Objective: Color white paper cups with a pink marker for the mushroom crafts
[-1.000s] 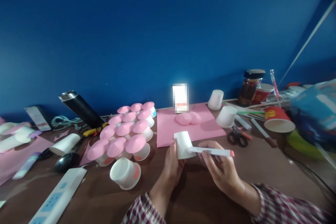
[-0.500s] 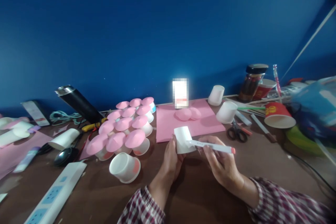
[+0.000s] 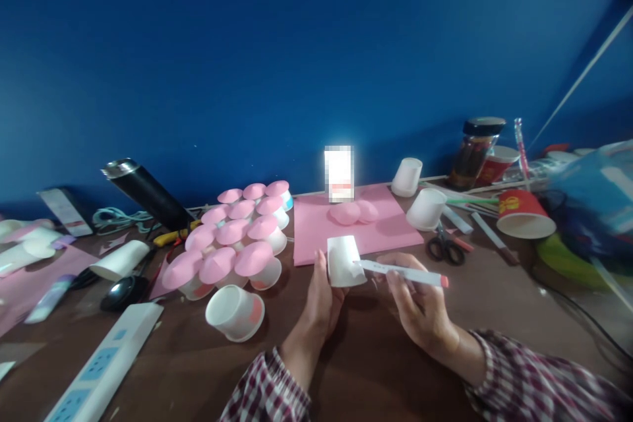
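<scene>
Moved: both hands and the cup sit a little higher and farther up the tabletop than a second ago; the grip looks unchanged.
Left hand: the left hand (image 3: 322, 300) is closed round the small white paper cup (image 3: 345, 261), fingers behind it and thumb at its left side, so that the cup's wall is turned toward the pen.
Right hand: the right hand (image 3: 420, 306) pinches a white marker (image 3: 403, 273) near its tip, pink cap pointing right; the tip touches the cup's right side, a hold that seems meant to steady the stroke.
Cup's place: held just above the tabletop near its front-middle, just in front of the pink paper sheet (image 3: 349, 227).
Nearby: a cluster of pink-topped cups (image 3: 232, 244) to the left, a loose cup with a pink mark (image 3: 236, 313) in front of them, scissors (image 3: 445, 247) and a red cup (image 3: 524, 214) toward the right edge.
Surface: a dark brown tabletop (image 3: 376, 369), crowded; a white power strip (image 3: 101, 369) lies at the front-left corner.
Room: a plain deep-blue wall (image 3: 297, 46) rises behind the back edge.
</scene>
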The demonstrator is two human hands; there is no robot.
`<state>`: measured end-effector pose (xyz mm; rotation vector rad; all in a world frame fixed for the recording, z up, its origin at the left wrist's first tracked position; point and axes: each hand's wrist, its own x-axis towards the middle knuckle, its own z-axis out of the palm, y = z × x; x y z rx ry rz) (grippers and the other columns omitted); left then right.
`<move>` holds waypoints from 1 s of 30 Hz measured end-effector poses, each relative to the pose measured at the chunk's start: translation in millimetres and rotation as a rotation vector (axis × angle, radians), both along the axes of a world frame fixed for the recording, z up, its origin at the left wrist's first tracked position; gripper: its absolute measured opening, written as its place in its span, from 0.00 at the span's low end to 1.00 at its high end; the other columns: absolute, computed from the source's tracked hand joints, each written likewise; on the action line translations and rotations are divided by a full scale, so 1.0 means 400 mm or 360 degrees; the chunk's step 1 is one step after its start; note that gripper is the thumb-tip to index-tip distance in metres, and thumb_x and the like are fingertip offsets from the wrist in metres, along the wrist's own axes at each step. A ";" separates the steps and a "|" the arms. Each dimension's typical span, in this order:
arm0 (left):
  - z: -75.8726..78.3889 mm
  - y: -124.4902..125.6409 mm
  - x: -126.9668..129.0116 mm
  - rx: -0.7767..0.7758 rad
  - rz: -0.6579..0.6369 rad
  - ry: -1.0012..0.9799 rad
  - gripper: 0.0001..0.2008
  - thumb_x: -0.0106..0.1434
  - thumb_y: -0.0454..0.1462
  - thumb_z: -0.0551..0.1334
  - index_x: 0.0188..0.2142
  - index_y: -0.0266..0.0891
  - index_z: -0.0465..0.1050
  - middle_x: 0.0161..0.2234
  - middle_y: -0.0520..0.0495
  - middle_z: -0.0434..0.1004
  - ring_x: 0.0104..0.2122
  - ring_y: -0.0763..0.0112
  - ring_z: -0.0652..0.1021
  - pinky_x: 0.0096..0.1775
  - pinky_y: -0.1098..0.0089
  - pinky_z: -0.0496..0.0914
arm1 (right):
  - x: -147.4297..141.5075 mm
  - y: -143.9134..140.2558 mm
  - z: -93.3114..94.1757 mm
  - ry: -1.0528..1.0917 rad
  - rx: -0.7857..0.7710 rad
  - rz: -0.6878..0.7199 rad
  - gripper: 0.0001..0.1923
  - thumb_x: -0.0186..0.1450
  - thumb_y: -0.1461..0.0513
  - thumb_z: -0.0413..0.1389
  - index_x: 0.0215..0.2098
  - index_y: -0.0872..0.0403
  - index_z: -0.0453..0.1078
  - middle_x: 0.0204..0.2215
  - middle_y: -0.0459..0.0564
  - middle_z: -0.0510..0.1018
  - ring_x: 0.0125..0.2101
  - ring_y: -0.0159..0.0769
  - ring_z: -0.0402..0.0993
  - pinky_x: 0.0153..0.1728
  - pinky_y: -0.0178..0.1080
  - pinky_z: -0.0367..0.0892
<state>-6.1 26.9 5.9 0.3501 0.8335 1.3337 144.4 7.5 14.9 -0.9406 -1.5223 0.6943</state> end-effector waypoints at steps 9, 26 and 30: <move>0.018 -0.018 0.001 0.0372 -0.0150 -0.0045 0.36 0.65 0.60 0.45 0.53 0.36 0.71 0.45 0.39 0.80 0.49 0.55 0.75 0.53 0.58 0.65 | 0.007 0.008 -0.009 -0.0036 -0.0007 0.0001 0.09 0.72 0.59 0.49 0.43 0.52 0.70 0.32 0.53 0.77 0.31 0.41 0.75 0.33 0.44 0.74; -0.008 -0.006 -0.003 0.0177 0.0037 0.0012 0.16 0.62 0.47 0.64 0.39 0.35 0.75 0.31 0.48 0.77 0.30 0.72 0.75 0.35 0.71 0.70 | 0.008 0.006 -0.004 -0.0095 0.0076 0.0033 0.08 0.73 0.61 0.48 0.46 0.51 0.68 0.33 0.52 0.75 0.32 0.40 0.74 0.33 0.42 0.71; -0.012 -0.006 -0.005 0.0211 -0.0039 0.0028 0.18 0.63 0.48 0.62 0.42 0.34 0.74 0.36 0.44 0.78 0.35 0.68 0.77 0.40 0.67 0.71 | 0.006 0.008 -0.005 -0.0068 0.0058 0.0066 0.08 0.73 0.61 0.49 0.45 0.53 0.69 0.32 0.52 0.76 0.30 0.38 0.75 0.32 0.39 0.72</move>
